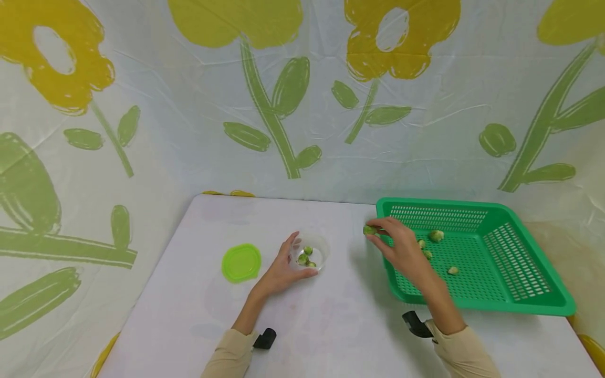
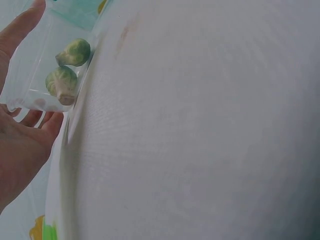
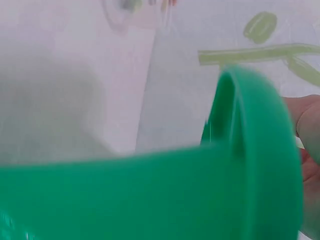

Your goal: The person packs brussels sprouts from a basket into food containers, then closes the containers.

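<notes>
My left hand [image 1: 280,274] grips a clear plastic container [image 1: 321,256], thumb on one side and fingers around the other. Inside it lie several Brussels sprouts [image 1: 303,259]; two sprouts [image 2: 75,52] show through its wall in the left wrist view. Over the left rim of a green basket [image 1: 493,262], my right hand [image 1: 405,253] pinches a single Brussels sprout [image 1: 369,230] between thumb and fingertips. In the right wrist view the basket's rim [image 3: 270,165] hides most of that hand, and the held sprout is out of sight.
Several more sprouts [image 1: 436,235] lie on the basket's floor, mostly toward its left side. A bright green lid [image 1: 241,263] rests flat on the white table [image 1: 189,310], left of the container. A flower-print sheet [image 1: 189,105] hangs behind the table and along its sides.
</notes>
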Demonstrator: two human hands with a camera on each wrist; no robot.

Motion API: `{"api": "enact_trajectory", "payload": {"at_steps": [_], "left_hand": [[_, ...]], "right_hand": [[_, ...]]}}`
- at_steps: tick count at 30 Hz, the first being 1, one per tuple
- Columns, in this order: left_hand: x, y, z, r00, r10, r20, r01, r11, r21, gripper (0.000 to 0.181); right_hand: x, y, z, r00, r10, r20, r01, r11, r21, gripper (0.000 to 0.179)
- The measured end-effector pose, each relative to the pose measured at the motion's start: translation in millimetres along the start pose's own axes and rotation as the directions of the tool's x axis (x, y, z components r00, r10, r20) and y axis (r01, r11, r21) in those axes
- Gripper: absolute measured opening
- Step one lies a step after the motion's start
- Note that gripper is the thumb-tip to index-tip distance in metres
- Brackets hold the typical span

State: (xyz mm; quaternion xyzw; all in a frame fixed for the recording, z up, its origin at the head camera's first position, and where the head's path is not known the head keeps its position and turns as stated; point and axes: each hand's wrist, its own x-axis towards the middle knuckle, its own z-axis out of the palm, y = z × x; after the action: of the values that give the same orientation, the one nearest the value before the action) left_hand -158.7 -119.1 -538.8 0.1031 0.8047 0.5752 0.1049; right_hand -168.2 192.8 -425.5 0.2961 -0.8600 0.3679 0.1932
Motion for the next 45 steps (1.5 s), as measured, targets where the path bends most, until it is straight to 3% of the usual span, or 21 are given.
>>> {"api": "enact_trajectory", "payload": {"at_steps": [20,36,45], "left_hand": [[-2.0,3.9,-2.9,1.0,-0.004,-0.011,0.004,1.0,0.002,0.112],[0.6,0.3,0.0,1.0,0.023,0.008,-0.023,1.0,-0.016,0.111],[-1.7,2.2,-0.3,1.0,0.014,0.005,-0.014,1.0,0.007,0.11]], "right_hand": [[18.2,-15.8,49.4,0.998,0.021,0.058,-0.023,0.999,0.04,0.028],[14.5,-16.9,85.5,0.998,-0.002,0.063,-0.005,0.995,0.103,0.028],[11.3,-17.5,98.9,0.992,0.043,0.12,-0.061,0.987,0.152,0.028]]}}
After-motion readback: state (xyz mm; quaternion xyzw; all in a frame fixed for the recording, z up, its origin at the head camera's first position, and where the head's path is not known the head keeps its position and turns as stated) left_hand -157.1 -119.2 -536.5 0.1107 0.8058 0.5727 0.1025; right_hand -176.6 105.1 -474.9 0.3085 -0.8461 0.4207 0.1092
